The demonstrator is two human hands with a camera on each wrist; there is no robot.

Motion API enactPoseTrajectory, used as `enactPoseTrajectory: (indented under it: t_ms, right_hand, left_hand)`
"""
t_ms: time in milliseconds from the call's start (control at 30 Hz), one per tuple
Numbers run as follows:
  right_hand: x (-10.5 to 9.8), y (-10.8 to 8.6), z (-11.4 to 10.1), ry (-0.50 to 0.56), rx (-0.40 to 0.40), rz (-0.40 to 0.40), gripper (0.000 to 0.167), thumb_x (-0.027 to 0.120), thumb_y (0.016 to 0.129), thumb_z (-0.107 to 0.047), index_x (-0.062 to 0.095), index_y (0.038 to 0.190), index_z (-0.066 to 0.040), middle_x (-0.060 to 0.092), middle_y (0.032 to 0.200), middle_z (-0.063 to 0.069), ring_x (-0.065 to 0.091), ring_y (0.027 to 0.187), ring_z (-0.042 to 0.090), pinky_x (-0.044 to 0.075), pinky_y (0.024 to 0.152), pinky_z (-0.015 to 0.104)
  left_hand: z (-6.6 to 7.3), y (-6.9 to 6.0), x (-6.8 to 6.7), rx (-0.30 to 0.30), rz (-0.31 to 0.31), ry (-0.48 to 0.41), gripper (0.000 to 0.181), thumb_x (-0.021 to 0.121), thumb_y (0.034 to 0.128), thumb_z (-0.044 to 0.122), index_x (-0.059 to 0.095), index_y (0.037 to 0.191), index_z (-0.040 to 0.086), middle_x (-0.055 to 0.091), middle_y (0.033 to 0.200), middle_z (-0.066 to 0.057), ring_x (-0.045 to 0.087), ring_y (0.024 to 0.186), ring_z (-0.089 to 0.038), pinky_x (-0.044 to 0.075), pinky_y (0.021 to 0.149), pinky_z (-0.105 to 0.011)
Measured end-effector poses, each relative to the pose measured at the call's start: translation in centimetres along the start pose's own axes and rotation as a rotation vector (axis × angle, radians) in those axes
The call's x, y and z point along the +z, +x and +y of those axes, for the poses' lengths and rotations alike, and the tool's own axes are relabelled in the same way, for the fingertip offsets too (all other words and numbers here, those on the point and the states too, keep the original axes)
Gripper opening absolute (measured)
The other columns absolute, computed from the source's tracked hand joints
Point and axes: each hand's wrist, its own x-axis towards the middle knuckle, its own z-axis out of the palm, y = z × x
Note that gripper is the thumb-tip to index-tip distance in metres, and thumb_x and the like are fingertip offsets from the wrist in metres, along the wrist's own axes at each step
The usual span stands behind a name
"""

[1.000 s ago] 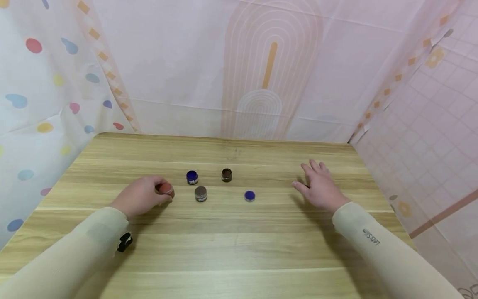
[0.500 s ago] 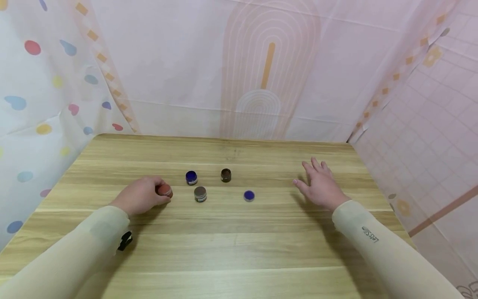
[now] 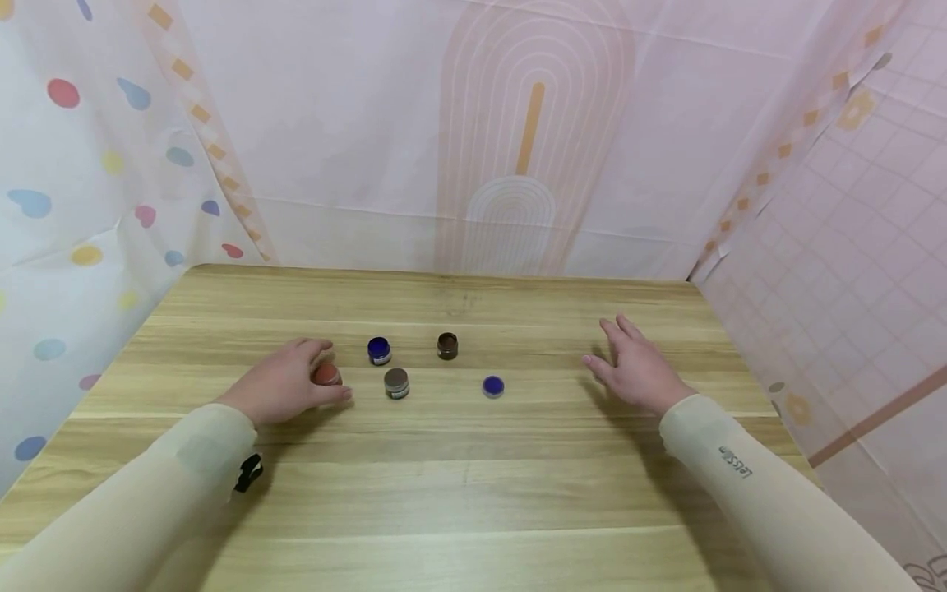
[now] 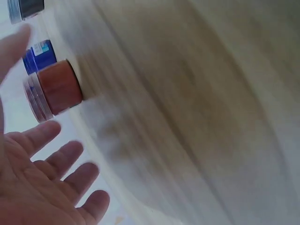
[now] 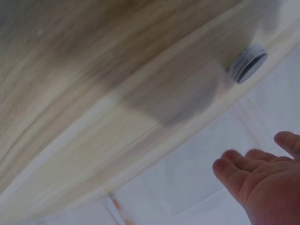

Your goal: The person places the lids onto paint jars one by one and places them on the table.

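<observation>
My left hand (image 3: pixel 277 381) rests at the left with fingers and thumb spread around a small orange-red jar (image 3: pixel 326 375). In the left wrist view a gap shows between the fingers and this jar (image 4: pixel 60 89), which stands upright with a clear lid. To its right are a blue jar (image 3: pixel 380 351), a grey-brown jar (image 3: pixel 396 383) and a dark brown jar (image 3: pixel 447 346). Farther right lies a flat, round blue-topped piece (image 3: pixel 493 386), perhaps a lid. My right hand (image 3: pixel 638 374) hovers over the table's right side, fingers extended, holding nothing.
The wood-grain table (image 3: pixel 473 485) has a patterned pink curtain (image 3: pixel 355 140) behind it. A dotted sheet (image 3: pixel 66 164) hangs on the left and a grid-patterned one (image 3: pixel 873 247) on the right. A black strap (image 3: pixel 249 473) shows at the left wrist.
My left fingers and thumb have spread apart, letting go of the orange-red jar, which stays in place. My right hand has barely moved, and the other jars stand as before.
</observation>
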Motion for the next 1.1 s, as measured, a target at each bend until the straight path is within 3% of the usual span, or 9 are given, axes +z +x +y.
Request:
enactPoseTrajectory:
  t_ms: [133, 233, 333, 733, 967, 1100]
  right_hand:
    - [0.0, 0.0, 0.1, -0.017, 0.004, -0.002, 0.076, 0.059, 0.107, -0.042, 0.029, 0.163, 0.001, 0.031, 0.165, 0.031, 0.035, 0.151, 0.051, 0.031, 0.122, 0.065]
    - [0.0, -0.1, 0.1, -0.033, -0.006, 0.001, 0.074, 0.061, 0.106, -0.04, 0.035, 0.16, 0.004, 0.041, 0.159, 0.032, 0.044, 0.144, 0.051, 0.036, 0.119, 0.064]
    - [0.0, -0.2, 0.2, -0.046, -0.008, -0.009, 0.074, 0.064, 0.105, -0.039, 0.038, 0.158, 0.005, 0.047, 0.154, 0.032, 0.051, 0.139, 0.05, 0.04, 0.116, 0.063]
    - [0.3, -0.1, 0.8, -0.097, -0.017, -0.044, 0.076, 0.071, 0.1, -0.04, 0.044, 0.155, 0.005, 0.054, 0.147, 0.03, 0.058, 0.13, 0.046, 0.045, 0.112, 0.06]
    - [0.2, 0.0, 1.0, -0.096, -0.011, -0.096, 0.074, 0.072, 0.099, -0.037, 0.046, 0.153, 0.006, 0.06, 0.13, 0.023, 0.059, 0.103, 0.031, 0.051, 0.099, 0.053]
    - [0.1, 0.1, 1.1, -0.095, 0.003, -0.128, 0.073, 0.073, 0.099, -0.036, 0.046, 0.154, 0.005, 0.059, 0.131, 0.023, 0.06, 0.108, 0.032, 0.051, 0.1, 0.053]
  left_hand:
    - [-0.1, -0.1, -0.3, -0.009, 0.008, 0.04, 0.114, 0.063, 0.0898, 0.078, 0.027, 0.163, -0.002, 0.025, 0.166, -0.036, 0.027, 0.15, -0.06, 0.028, 0.117, -0.075]
    - [-0.4, 0.0, -0.5, -0.014, 0.028, 0.073, 0.116, 0.057, 0.0914, 0.08, 0.02, 0.165, -0.001, 0.014, 0.168, -0.038, 0.01, 0.152, -0.065, 0.015, 0.118, -0.079]
    - [-0.7, 0.1, -0.5, -0.027, 0.04, 0.085, 0.117, 0.055, 0.0926, 0.08, 0.014, 0.167, 0.0, 0.008, 0.169, -0.039, 0.002, 0.152, -0.067, 0.007, 0.119, -0.079]
    - [-1.2, 0.2, -0.5, -0.03, 0.056, 0.115, 0.118, 0.054, 0.0924, 0.081, 0.014, 0.166, -0.001, 0.007, 0.168, -0.04, 0.0, 0.151, -0.068, 0.004, 0.12, -0.078]
    - [-1.1, 0.2, -0.6, -0.03, 0.053, 0.123, 0.118, 0.054, 0.0923, 0.081, 0.013, 0.167, -0.001, 0.006, 0.168, -0.04, 0.0, 0.151, -0.068, 0.003, 0.12, -0.078]
    - [-1.1, 0.1, -0.7, -0.027, 0.055, 0.121, 0.118, 0.054, 0.0924, 0.081, 0.013, 0.166, -0.001, 0.006, 0.168, -0.04, 0.0, 0.151, -0.069, 0.002, 0.119, -0.079]
